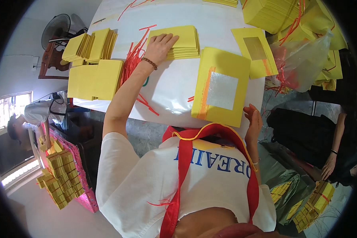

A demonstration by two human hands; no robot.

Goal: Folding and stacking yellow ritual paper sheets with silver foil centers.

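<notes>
My left hand (160, 45) lies flat, fingers spread, on a low stack of folded yellow paper (184, 41) at the far side of the white table (170, 87). A bead bracelet circles that wrist. My right hand (253, 121) is at the table's near edge. Its fingers are loosely apart and touch the lower right corner of a stack of yellow sheets with a silver foil square (221, 89). Whether it pinches a sheet is unclear.
More yellow stacks (93, 45) and flat sheets (93, 79) lie at the left, beside loose red strings (133, 59). A gold-foil sheet (256, 51), a plastic bag (305, 63) and tall stacks (273, 14) crowd the right. One person (31, 115) works at bundles (61, 174) on the left, and another person's hand (328, 166) is on the right.
</notes>
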